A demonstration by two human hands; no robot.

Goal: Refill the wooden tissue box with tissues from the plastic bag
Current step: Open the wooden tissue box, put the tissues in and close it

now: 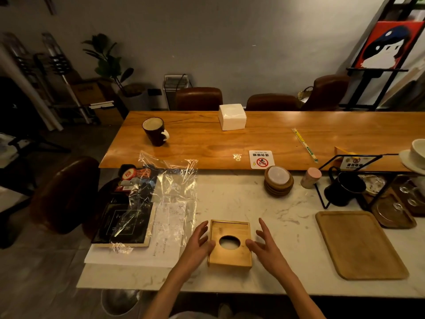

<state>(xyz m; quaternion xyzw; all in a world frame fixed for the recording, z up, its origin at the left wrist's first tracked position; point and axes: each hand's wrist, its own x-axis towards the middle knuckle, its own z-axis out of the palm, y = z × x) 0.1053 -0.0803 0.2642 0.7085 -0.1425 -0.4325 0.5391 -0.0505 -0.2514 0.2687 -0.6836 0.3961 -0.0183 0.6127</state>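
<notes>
Sitting square between the two hands, the wooden tissue box (230,244) rests on the pale marble worktop (264,203) close to the near edge, its top face with the round opening turned up. The left hand (196,246) is at the box's left side with fingers spread and the thumb touching or nearly touching the top near the hole. The right hand (264,246) mirrors it on the right side, also wide, thumb pointing in toward the hole. Neither hand is closed on anything; whether the palms actually press the side walls cannot be told from this angle.

The box is roughly square, so it has no clear long axis, and both hands are equally near it. The coming step is probably to lift or open the box between the palms.

The supply lies well apart. A white stack of tissues (232,117) stands on the far wooden worktop (322,134), straight ahead and beyond arm's easy reach. The clear plastic bag (170,180) lies flat and crumpled to the left of the box, over papers and a dark framed board (124,224).

Inside the hole only a pale patch shows; whether tissues remain there is unclear. The box's underside is hidden.
</notes>
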